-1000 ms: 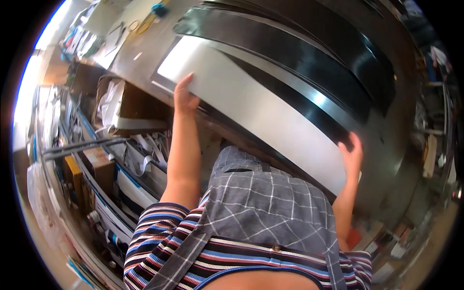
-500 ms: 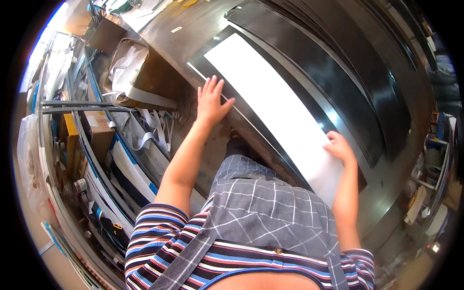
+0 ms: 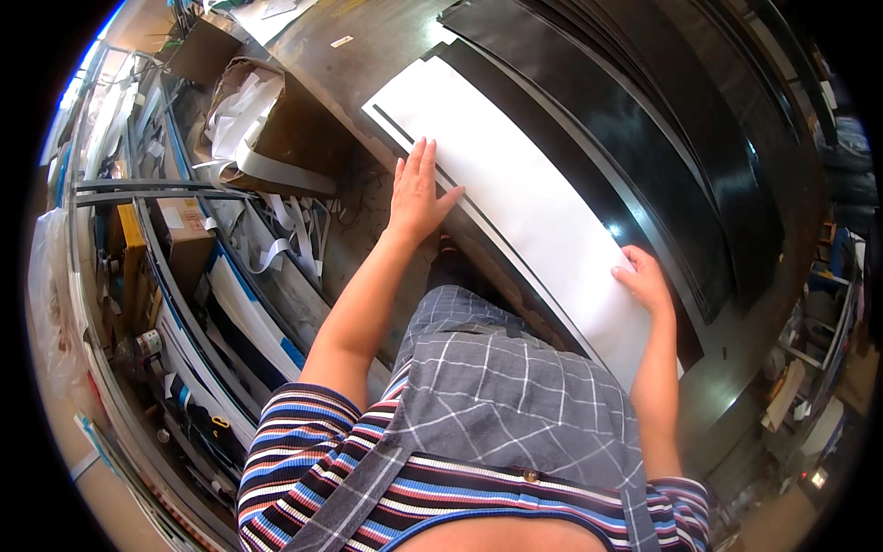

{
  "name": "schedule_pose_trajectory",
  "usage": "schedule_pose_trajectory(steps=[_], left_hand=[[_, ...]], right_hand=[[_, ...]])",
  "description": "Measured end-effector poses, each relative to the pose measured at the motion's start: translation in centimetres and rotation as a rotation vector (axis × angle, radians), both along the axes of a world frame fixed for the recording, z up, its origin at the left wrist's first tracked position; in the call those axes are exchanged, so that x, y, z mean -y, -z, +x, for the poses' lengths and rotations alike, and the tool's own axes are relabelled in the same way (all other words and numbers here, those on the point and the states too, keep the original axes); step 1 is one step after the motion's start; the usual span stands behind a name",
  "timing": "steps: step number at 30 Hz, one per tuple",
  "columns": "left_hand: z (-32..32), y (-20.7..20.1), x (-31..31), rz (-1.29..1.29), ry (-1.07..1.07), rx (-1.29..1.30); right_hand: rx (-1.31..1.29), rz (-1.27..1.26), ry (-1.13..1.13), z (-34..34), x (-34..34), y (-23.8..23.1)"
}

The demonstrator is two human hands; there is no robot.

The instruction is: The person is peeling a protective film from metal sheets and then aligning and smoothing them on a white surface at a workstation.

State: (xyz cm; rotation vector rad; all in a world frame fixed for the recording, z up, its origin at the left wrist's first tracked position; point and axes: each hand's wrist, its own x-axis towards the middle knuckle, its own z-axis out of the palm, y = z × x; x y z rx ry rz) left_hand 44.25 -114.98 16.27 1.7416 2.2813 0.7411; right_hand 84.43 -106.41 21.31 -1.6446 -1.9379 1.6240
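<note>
A long white strip [image 3: 515,198] of smooth sheet material lies on top of a black strip [image 3: 497,78], which shows along its right side. Down the white strip's left edge runs a narrow dark line with a thin white margin outside it. My left hand [image 3: 418,198] rests at that left edge, fingers stretched out and thumb apart over the sheet. Across from it, my right hand [image 3: 641,279] grips the strip's right edge, thumb on top and the other fingers partly hidden. The strip's near end passes down beside my checked apron [image 3: 515,386].
Several large black sheets [image 3: 635,156] are stacked to the right on the metal table [image 3: 354,69]. A cardboard box [image 3: 299,129] of white offcuts stands left of the table. Farther left, a rack [image 3: 166,248] holds long strips and boxes.
The white strip has shifted left over the black strip, covering most of the dark band along its left edge. Both hands stay at its edges; my left hand has moved slightly right.
</note>
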Motion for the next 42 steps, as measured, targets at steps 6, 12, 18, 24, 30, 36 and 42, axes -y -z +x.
schedule_pose_trajectory(steps=[6,12,18,24,30,36,42], left_hand=[[-0.6,-0.4,-0.1,-0.074,-0.018,-0.062],[-1.3,-1.0,-0.4,-0.105,0.016,-0.163],[-2.0,-0.9,-0.6,-0.084,0.011,-0.21],[-2.8,-1.6,-0.7,-0.068,0.012,-0.255],[-6.4,-0.7,-3.2,-0.047,-0.05,-0.196],[-9.3,-0.5,-4.7,-0.039,-0.081,-0.229],[-10.4,-0.4,-5.2,-0.073,-0.077,-0.199]], right_hand=[[0.032,0.011,-0.008,-0.9,0.4,-0.9],[0.004,0.008,-0.007,-0.6,0.2,-0.2],[0.028,0.048,-0.032,-1.1,0.0,0.0],[0.044,0.073,-0.045,-1.5,-0.5,0.7],[0.105,0.085,-0.05,-3.0,-0.7,-0.7],[0.087,0.068,-0.027,-3.5,-0.7,-1.0],[0.097,0.017,0.008,-1.6,-0.1,-1.2]])
